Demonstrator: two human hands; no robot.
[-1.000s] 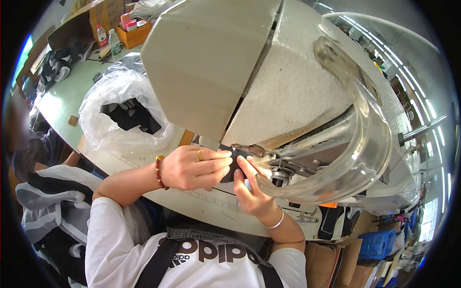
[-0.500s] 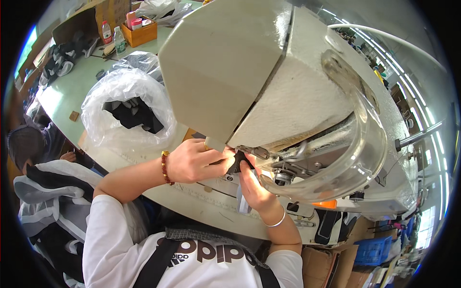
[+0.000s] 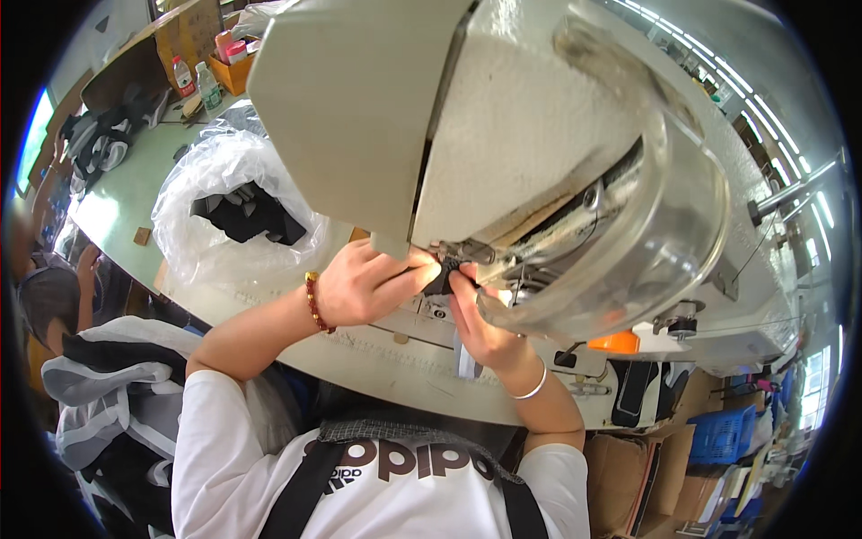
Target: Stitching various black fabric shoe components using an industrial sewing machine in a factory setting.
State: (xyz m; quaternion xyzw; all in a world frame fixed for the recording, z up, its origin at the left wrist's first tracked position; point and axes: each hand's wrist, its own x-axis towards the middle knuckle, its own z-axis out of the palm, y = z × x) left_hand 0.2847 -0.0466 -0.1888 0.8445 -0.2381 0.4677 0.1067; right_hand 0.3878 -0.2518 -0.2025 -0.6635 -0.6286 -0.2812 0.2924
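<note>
A pale sewing machine [image 3: 346,117] fills the upper middle, its clear curved guard [image 3: 696,207] on the right. Under its head a small black piece of fabric [image 3: 439,285] lies between my hands. My left hand [image 3: 359,286] pinches its left side, thumb and fingers pressed together near the needle area. At the right side, my right hand [image 3: 483,331] presses the fabric with its fingertips, thumb close to the left fingers. A pale strip [image 3: 466,361] hangs below my right hand. The guard and machine head partly hide the right fingers and the needle.
A clear plastic bag [image 3: 180,220] with black fabric pieces [image 3: 247,214] stands on the table at left. Behind it are two bottles [image 3: 208,88] and an orange box [image 3: 235,74]. Grey and black fabric [image 3: 135,400] is heaped left of me; another person [image 3: 54,301] sits beyond.
The whole view has shifted, so the machine appears farther left and higher. Both hands stay at the black fabric. The other person at left has raised a hand.
</note>
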